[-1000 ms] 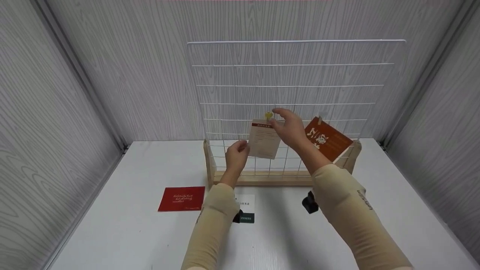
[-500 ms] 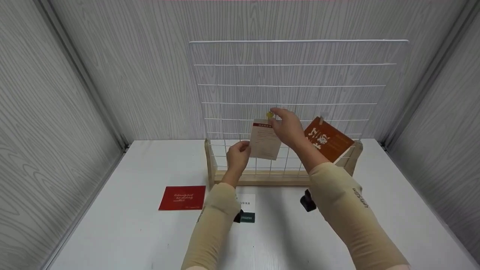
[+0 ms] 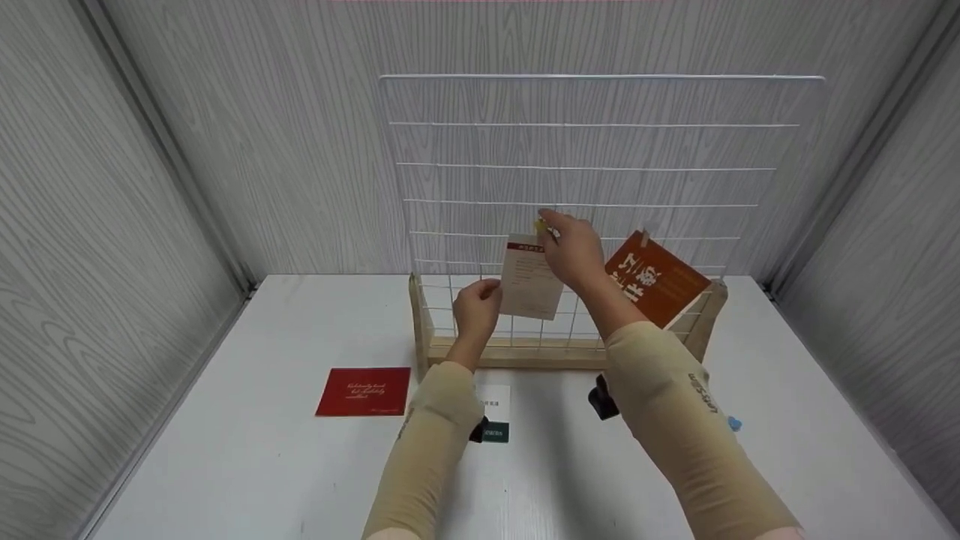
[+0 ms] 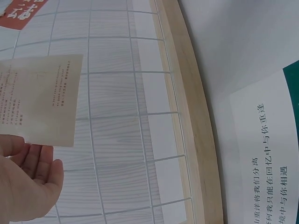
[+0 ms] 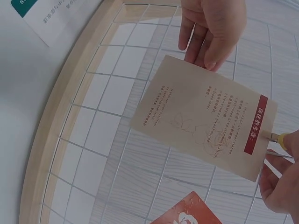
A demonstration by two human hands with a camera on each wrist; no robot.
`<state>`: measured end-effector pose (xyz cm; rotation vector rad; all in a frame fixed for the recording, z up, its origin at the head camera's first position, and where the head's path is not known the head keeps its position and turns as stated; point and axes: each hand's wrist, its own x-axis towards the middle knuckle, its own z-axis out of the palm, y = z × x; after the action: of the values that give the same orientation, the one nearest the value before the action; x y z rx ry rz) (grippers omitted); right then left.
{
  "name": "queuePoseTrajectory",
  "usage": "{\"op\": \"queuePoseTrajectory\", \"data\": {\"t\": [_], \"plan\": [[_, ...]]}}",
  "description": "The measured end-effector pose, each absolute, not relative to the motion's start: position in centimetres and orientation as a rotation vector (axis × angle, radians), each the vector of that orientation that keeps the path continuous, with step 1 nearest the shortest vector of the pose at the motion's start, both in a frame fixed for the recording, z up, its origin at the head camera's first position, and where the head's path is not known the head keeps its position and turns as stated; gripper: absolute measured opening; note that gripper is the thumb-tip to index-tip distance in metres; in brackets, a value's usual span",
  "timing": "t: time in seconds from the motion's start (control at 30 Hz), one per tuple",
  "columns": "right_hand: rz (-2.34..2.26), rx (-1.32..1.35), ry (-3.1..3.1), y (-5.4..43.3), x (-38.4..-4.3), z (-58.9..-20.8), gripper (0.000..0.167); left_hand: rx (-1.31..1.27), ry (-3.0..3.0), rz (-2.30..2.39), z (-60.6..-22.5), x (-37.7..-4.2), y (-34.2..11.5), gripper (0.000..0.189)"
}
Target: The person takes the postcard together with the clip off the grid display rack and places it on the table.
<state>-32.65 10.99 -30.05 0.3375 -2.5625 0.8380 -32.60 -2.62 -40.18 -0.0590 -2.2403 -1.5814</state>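
Note:
A cream card (image 3: 529, 285) with a dark red heading band and printed lines hangs against the white wire grid (image 3: 600, 166). My left hand (image 3: 475, 309) pinches the card's left edge between thumb and fingers. At the card's top, my right hand (image 3: 576, 251) holds a small yellow clip (image 3: 539, 225) with thumb and index finger. In the right wrist view the metal end of that yellow clip (image 5: 281, 140) meets the card's heading end beside a grid wire. The left wrist view shows the left fingers at the printed card's (image 4: 46, 100) near edge.
An orange-red card (image 3: 660, 281) hangs tilted from a pale clip on the grid's right. The grid stands in a wooden base (image 3: 540, 358). On the white table lie a red card (image 3: 364, 391), a white-and-green card (image 3: 493, 405) and a small blue object (image 3: 734, 424).
My right hand has shifted slightly left, its fingers now covering more of the yellow clip. The left hand stays at the card's edge. The blue object has come out from behind the right sleeve.

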Motion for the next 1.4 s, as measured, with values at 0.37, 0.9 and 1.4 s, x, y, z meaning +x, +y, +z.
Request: {"op": "queuePoseTrajectory", "data": {"t": [0.37, 0.9, 1.4], "plan": [[0.771, 0.248, -2.507, 10.3, -33.0, -30.3, 0.025, -0.104, -2.233, -1.474, -40.5, -32.8, -2.7, 0.015], [0.910, 0.228, -2.384, 10.2, -33.3, -31.0, 0.020, -0.081, -2.239, -1.500, -40.6, -32.8, -2.6, 0.015], [0.973, 0.260, -2.330, 10.4, -33.2, -31.0, 0.017, -0.091, -2.274, -1.466, -40.8, -32.9, -2.7, 0.015]]}}
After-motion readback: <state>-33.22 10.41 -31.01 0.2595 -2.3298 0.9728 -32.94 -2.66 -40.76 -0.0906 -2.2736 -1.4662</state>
